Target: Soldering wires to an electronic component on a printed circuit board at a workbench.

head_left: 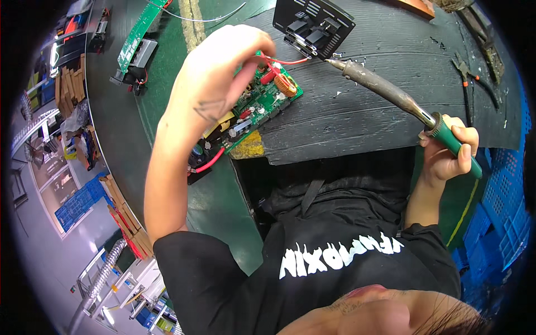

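Observation:
My right hand (449, 148) is wrapped round the green handle of a soldering iron (385, 92). The iron's tip meets the lower edge of a black slotted panel (326, 22), beside metal terminals and black socket blocks. A thin red wire (293, 62) runs from those terminals to the fingers of my left hand (226, 58), which are closed on it. Below that hand lies a green circuit board (254, 114) with a copper-wound coil (285, 85) and other components; my hand and wrist cover part of it. A thicker red cable (209, 163) leaves the board's near end.
A black ribbed mat (357, 125) covers the green bench (215, 212). Orange-handled cutters (466, 78) lie at the right. Another green board (137, 39) with a grey metal part is at the far left, near a loose grey wire (206, 20). Blue plastic crates (505, 184) stand beyond the right edge.

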`<state>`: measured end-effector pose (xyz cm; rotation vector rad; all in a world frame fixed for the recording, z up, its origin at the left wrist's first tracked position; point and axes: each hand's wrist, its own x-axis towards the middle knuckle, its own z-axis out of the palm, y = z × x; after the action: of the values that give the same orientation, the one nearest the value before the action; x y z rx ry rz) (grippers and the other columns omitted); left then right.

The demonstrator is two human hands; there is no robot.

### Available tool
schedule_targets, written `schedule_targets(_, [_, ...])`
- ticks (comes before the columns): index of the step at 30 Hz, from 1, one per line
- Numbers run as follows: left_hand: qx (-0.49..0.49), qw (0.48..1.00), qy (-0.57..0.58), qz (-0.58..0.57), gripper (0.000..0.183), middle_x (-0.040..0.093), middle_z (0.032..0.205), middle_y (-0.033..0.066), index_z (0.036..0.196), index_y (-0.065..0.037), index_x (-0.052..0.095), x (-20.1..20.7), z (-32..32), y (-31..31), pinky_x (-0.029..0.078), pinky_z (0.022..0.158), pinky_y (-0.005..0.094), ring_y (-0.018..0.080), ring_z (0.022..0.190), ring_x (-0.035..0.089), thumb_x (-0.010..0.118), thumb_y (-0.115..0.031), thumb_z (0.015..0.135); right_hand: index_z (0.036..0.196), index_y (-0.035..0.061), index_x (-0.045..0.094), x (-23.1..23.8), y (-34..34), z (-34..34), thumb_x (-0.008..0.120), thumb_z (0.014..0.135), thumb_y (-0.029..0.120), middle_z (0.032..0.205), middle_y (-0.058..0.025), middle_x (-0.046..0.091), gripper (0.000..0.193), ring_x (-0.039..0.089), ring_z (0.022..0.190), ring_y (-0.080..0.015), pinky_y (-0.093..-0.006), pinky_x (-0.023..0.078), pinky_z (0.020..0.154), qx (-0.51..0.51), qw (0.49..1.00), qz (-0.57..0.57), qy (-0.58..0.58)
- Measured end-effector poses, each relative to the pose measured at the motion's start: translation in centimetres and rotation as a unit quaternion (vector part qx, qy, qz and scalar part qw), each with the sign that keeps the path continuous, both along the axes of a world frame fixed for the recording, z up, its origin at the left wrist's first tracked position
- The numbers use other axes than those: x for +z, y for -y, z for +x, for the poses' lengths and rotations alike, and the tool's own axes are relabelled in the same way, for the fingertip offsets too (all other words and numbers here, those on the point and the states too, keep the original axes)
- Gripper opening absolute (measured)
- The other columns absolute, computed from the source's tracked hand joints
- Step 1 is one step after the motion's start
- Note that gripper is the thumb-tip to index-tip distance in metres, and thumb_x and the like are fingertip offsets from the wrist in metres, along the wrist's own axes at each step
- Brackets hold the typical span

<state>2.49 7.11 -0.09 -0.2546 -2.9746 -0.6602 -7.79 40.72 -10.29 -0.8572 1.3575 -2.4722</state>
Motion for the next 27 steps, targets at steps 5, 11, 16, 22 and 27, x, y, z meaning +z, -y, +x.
schedule_targets(5, [-0.025,0.998,0.051,-0.013,0.018,0.059,0.087,0.01,0.094,-0.005,0.063,-0.7,-1.0,1.4,0.049,0.074,0.0346,0.0283,0.084,0.06,0.058,0.002,0.077,0.103,0.0029,0.055,0.0,-0.1,0.1,0.044,0.09,0.033,0.074,-0.0203,0.057,0.034,0.053,0.053,-0.0236,-0.0307,0.045,0.045,-0.014,1.0,0.005,0.0])
schedule_targets(11, [-0.096,0.988,0.117,0.014,0.01,0.06,0.085,0.008,0.087,-0.002,0.065,-1.0,-2.8,3.2,0.049,0.069,0.0311,0.0234,0.078,0.061,0.063,0.0,0.077,0.102,0.0028,0.055,0.1,0.0,0.2,0.044,0.09,0.033,0.073,-0.0203,0.057,0.034,0.053,0.052,-0.0232,-0.0308,0.045,0.044,-0.018,1.0,0.009,-0.001])
schedule_targets(16, [-0.127,0.976,0.167,0.053,0.008,0.061,0.083,0.0079,0.083,-0.001,0.063,-1.4,-3.8,4.3,0.049,0.069,0.0299,0.0223,0.076,0.06,0.065,-0.005,0.076,0.102,0.0029,0.055,0.1,0.0,0.2,0.045,0.089,0.034,0.072,-0.0202,0.057,0.035,0.053,0.052,-0.0229,-0.0303,0.045,0.044,-0.024,1.0,0.014,0.001])
schedule_targets(22, [-0.083,0.981,0.171,0.043,0.01,0.059,0.079,0.0065,0.082,0.0,0.06,-1.4,-3.9,4.0,0.047,0.069,0.0284,0.0195,0.074,0.059,0.065,-0.008,0.078,0.101,0.0008,0.051,0.4,0.1,0.3,0.042,0.09,0.03,0.068,-0.02,0.055,0.032,0.053,0.05,-0.0227,-0.0321,0.045,0.046,-0.031,0.999,0.007,0.0])
schedule_targets(27, [-0.012,0.984,0.157,0.084,0.011,0.059,0.076,0.005,0.086,0.0,0.059,-2.8,-2.5,3.8,0.046,0.066,0.0254,0.0135,0.071,0.057,0.066,-0.008,0.08,0.102,0.0042,0.055,0.1,0.2,0.2,0.044,0.09,0.034,0.07,-0.0192,0.056,0.034,0.053,0.052,-0.0224,-0.0296,0.044,0.043,-0.025,0.999,0.02,-0.003])
